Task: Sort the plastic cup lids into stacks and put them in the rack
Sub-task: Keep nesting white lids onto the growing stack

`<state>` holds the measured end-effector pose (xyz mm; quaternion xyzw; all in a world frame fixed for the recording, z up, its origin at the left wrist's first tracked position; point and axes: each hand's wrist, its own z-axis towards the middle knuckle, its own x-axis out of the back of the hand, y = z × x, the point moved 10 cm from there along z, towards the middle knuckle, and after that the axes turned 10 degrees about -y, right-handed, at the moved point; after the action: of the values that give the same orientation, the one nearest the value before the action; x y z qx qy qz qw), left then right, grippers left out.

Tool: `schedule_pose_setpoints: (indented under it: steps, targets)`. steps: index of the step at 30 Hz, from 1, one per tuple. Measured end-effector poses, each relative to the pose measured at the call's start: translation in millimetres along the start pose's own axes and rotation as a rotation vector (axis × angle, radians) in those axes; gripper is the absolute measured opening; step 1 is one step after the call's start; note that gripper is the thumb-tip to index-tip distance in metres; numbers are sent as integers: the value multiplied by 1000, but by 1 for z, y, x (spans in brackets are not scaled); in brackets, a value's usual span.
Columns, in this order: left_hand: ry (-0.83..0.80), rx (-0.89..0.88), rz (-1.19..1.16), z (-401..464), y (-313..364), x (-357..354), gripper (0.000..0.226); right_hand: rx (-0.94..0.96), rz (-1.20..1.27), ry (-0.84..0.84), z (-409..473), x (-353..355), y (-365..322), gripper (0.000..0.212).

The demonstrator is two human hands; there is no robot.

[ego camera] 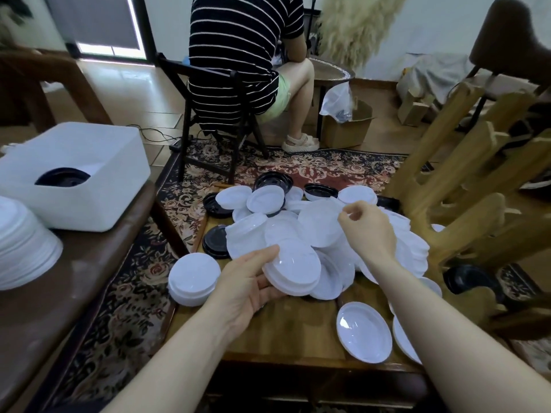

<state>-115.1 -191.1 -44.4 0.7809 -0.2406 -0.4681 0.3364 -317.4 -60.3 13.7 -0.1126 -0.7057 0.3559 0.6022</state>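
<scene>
Head camera, looking down at a low wooden table (286,332) heaped with white lids (316,231) and a few black lids (216,242). The left hand (247,281) grips a small stack of white lids (293,271) over the middle of the table, thumb on the top lid, fingers curled underneath. The right hand (368,228) reaches into the heap toward the far edge, thumb and forefinger pinching the rim of one white lid.

A tidy finished stack (193,278) stands at the left edge. Two white lids lie singly near the front right corner. A wooden rack (465,210) with slanted posts stands at the right edge. A white bin (74,174) on a brown bench to the left holds one black lid. Beyond the table, a person in a striped top sits on a folding chair, back turned.

The step in hand looks like adding the pinched lid to the held stack. To do it well, lift it clear of its neighbours, check it matches in size and faces the same way, then seat it squarely so the rims nest. Keeping the left-hand stack level should stop it fanning out.
</scene>
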Motion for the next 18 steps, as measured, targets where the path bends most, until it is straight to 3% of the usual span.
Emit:
schedule_pose_setpoints:
  steps: [6,10,18]
  targets:
    - [63,41,27,1,-8,5,27,7,194,57,-2,20,13,15]
    - [104,55,35,0,-10,10,34,52,38,-40,-5,4,9,33]
    - [51,54,20,0,-9,8,31,57,139,136,-11,11,9,8]
